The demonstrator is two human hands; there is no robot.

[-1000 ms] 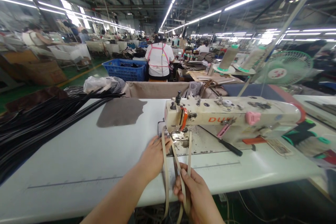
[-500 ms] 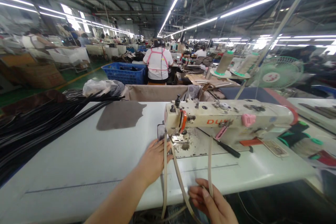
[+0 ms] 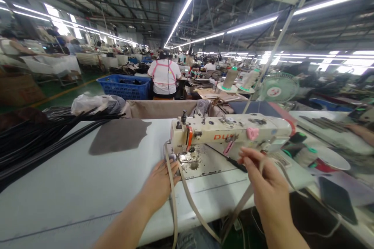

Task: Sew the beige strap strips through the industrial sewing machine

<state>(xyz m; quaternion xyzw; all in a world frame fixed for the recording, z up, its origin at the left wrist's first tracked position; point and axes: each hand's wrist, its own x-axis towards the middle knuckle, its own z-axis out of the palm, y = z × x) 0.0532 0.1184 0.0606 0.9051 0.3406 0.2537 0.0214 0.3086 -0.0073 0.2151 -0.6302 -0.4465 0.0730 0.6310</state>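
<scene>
Strap [image 3: 187, 198] ends already sit under the sewing machine [image 3: 230, 134] foot, I judge, my left hand [image 3: 159, 184] flat and open pressing them, right hand [image 3: 267, 186] pinching the loose tail, stitching not finished.

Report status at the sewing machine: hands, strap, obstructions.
Left hand flat on strap by the needle. Right hand raised, pinching the strap's other end. Screwdriver lies between them.

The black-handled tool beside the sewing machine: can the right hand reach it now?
Probably yes. The right hand is raised just beside the black-handled tool, with nothing between them. But its fingers already pinch a beige strap, so it would have to release that first.
</scene>
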